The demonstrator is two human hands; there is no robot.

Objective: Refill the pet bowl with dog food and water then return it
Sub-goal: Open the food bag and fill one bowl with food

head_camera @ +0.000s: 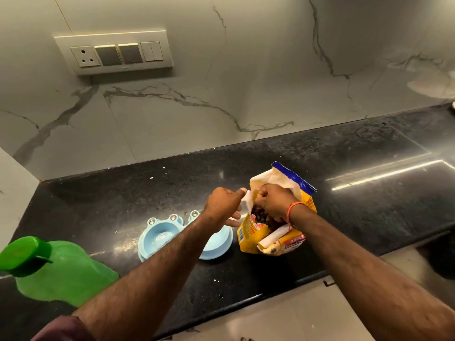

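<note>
While both hands (225,205) (269,204) pinch crinkled yellow bag (251,236), glossy blue bowl (157,238) beside.

- Light-blue plastic double pet bowl (157,238): right basin mostly hidden under left forearm; contents there can't be told.
- Green plastic bottle w/ flip cap (61,269): cap cut by left frame edge.
- Yellow-and-blue dog food bag (248,238): label print partly covered, too small to read.
- Right hand (272,203): fingertips hidden inside bag mouth.
- Dark object at right edge (443,260): cut off, unidentifiable.
</note>
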